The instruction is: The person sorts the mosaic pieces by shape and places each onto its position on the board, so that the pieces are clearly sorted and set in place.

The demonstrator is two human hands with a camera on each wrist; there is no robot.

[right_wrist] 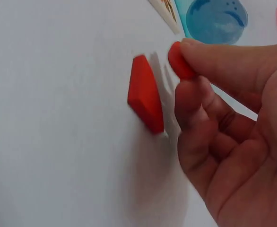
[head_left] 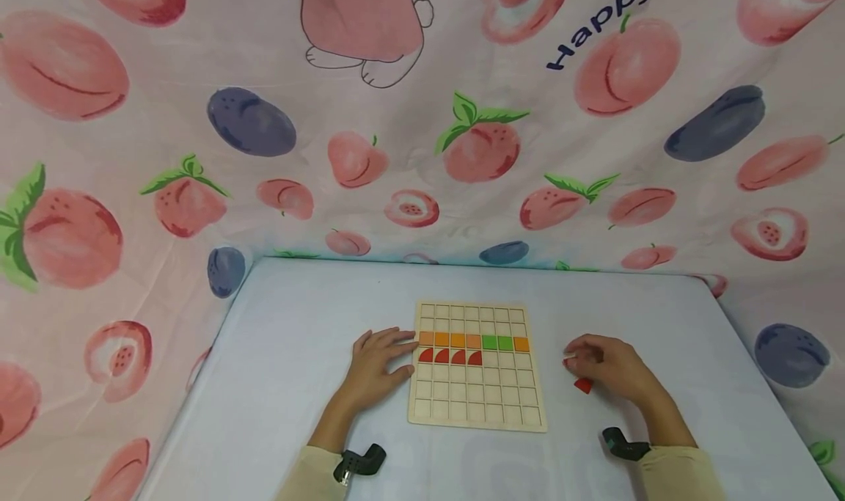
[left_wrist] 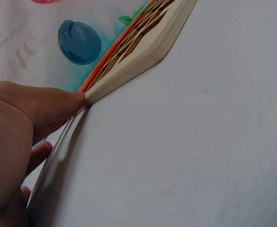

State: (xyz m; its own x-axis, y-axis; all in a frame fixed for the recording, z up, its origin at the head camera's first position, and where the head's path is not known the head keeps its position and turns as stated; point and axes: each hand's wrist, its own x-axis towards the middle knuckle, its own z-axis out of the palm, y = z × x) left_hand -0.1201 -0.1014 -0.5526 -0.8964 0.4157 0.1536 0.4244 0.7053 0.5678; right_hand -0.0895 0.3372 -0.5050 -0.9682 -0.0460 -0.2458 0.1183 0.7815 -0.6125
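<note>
A wooden grid board (head_left: 475, 406) lies on the table, with a row of orange and green square tiles (head_left: 488, 342) and, below it, several red quarter-circle tiles (head_left: 458, 356) at the left. My left hand (head_left: 378, 365) rests at the board's left edge, fingers and thumb extended; in the left wrist view the thumb (left_wrist: 58, 101) touches the board's side (left_wrist: 124, 71). To the right of the board, my right hand (head_left: 610, 369) pinches a red tile (right_wrist: 180, 61) between thumb and fingertips. Another red quarter-circle tile (right_wrist: 145, 97) lies on the table just beside those fingers.
The white table (head_left: 297, 303) backs onto a hanging fruit-print cloth (head_left: 396, 105) that also runs down the left and right sides. Dark camera mounts (head_left: 361, 461) sit at both wrists.
</note>
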